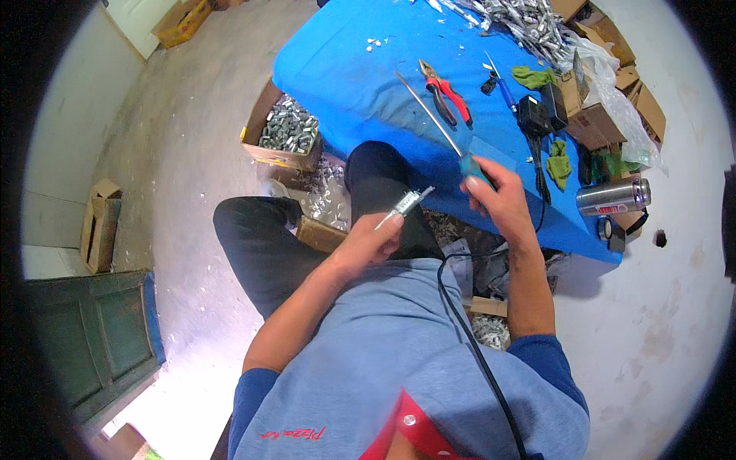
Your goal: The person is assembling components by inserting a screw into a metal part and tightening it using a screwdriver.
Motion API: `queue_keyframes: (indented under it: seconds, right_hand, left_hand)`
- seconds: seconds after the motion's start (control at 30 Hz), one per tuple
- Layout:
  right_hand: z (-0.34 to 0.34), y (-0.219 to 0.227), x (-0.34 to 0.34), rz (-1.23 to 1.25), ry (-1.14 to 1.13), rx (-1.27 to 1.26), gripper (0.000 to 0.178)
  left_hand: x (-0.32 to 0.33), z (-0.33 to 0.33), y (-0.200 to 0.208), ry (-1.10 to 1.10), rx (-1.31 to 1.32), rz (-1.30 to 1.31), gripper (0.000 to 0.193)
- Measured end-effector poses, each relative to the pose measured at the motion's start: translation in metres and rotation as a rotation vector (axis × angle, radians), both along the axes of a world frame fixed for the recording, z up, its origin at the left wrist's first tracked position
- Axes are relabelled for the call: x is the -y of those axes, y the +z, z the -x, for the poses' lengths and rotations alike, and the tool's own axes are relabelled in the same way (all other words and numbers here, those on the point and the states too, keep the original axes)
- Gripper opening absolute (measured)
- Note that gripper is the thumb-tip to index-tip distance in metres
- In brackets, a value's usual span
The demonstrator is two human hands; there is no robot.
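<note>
Above my lap, my left hand (373, 241) is closed round a small silvery metal piece (408, 202) with a thin tip pointing up and right. My right hand (498, 195) grips the teal handle of a screwdriver (437, 121) over the near edge of the blue table. Its long shaft slants away up and left, apart from the metal piece. Pliers with red and black handles (446, 96) lie on the blue cloth just beyond the shaft. A second, blue-handled screwdriver (502, 86) lies farther right.
Silvery pieces (529, 27) are heaped at the table's far side. A cardboard box of small metal parts (290, 126) stands left of the table. On the right are a steel flask (613, 197), a black adapter (533, 115), green cloths (558, 165) and cartons (598, 126). A black cable (475, 345) crosses my body.
</note>
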State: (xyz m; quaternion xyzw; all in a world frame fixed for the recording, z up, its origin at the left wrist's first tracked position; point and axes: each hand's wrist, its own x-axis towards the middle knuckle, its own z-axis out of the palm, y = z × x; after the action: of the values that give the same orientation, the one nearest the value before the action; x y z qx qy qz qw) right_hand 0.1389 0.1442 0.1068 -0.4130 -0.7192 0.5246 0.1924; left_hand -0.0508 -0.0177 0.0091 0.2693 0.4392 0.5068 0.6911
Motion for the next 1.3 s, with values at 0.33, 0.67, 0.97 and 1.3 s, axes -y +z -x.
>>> queue_keyframes:
  seconds: [0.33,0.67,0.97,1.3]
  right_hand:
    - [-0.077,0.017,0.071,-0.07,0.18,0.138,0.052]
    - [-0.079,0.028,0.085,-0.195,0.277,0.233,0.041]
    - [-0.07,0.022,0.089,-0.232,0.266,0.233,0.04]
    - [-0.069,0.02,0.087,-0.081,0.22,0.23,0.041]
  left_hand:
    - [0.008,0.007,-0.016,0.105,0.159,0.06,0.034]
    - [0.009,0.005,-0.02,0.201,0.089,0.101,0.031]
    - [0.01,0.002,-0.021,0.236,-0.037,0.113,0.027]
    - [0.01,0.001,-0.028,0.245,-0.054,0.091,0.027]
